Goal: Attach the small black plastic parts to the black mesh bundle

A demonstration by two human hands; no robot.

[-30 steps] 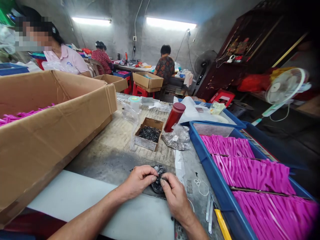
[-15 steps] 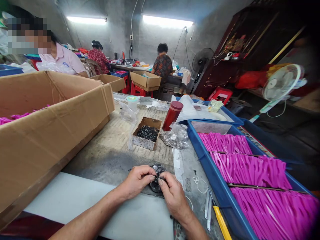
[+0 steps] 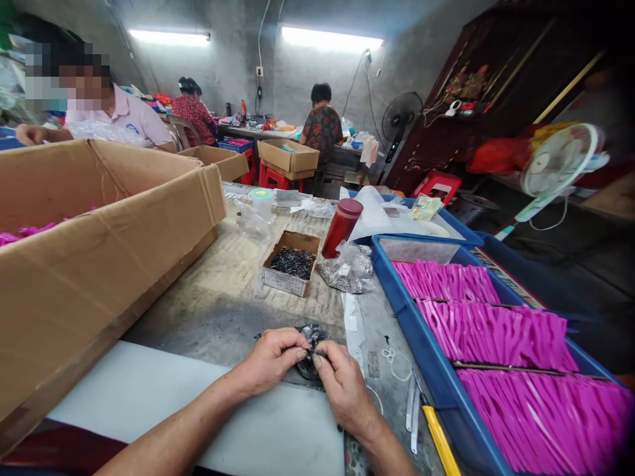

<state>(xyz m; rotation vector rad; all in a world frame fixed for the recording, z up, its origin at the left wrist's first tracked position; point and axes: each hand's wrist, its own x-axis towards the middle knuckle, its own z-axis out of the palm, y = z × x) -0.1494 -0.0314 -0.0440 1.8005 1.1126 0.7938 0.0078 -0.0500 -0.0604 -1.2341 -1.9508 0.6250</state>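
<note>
My left hand (image 3: pixel 275 357) and my right hand (image 3: pixel 342 380) meet at the table's near part, thumbs and index fingers pinched close together. Whatever small dark piece they pinch is too small to name. Just behind and under the fingertips sits a round black dish-like thing (image 3: pixel 311 367) with a clear, shiny plastic bag (image 3: pixel 313 334) on it, partly covered by my fingers. Farther up the table stands a small cardboard box (image 3: pixel 288 284) full of small black pieces (image 3: pixel 294 262). Beside it lies a clear bag of small silvery pieces (image 3: pixel 347 272).
A large carton (image 3: pixel 124 258) flanks my left side. Right of me, a blue tray (image 3: pixel 421 344) holds rows of magenta plastic pieces (image 3: pixel 496 334). A yellow-handled tool (image 3: pixel 439 439) and a red bottle (image 3: pixel 341 228) are on the table. Several co-workers sit beyond.
My hands stay almost in place, still pinching over the black dish-like thing. The co-worker at the left has shifted slightly, and that person's hand now shows above the carton.
</note>
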